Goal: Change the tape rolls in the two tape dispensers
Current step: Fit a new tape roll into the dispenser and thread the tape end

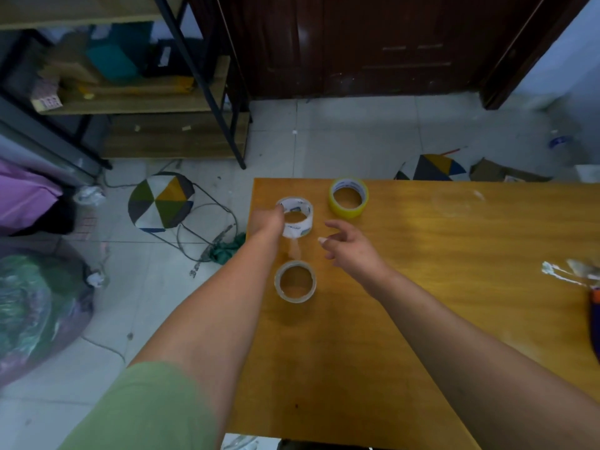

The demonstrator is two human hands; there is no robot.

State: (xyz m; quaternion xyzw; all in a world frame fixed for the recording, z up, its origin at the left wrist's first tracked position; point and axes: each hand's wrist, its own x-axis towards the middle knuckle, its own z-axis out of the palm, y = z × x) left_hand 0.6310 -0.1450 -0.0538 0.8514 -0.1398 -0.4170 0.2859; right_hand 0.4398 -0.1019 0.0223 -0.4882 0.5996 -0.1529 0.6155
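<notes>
Three tape rolls lie on the wooden table (422, 319). My left hand (268, 222) grips the left side of a clear roll with a white printed core (297, 219), near the table's left edge. A strip of tape hangs loose from that roll toward a nearer clear roll (295, 281), which lies flat. A yellow roll (349, 198) lies flat farther back. My right hand (352, 246) hovers just right of the held roll, fingers spread, holding nothing. At the right edge a dark and orange object (594, 319) is cut off; whether it is a dispenser is unclear.
White scraps (558, 272) lie on the table at the right. On the floor to the left stand a patterned stool (160, 201), a wire frame and stuffed bags (35, 306). A shelf unit (130, 102) and a dark door (357, 43) are behind.
</notes>
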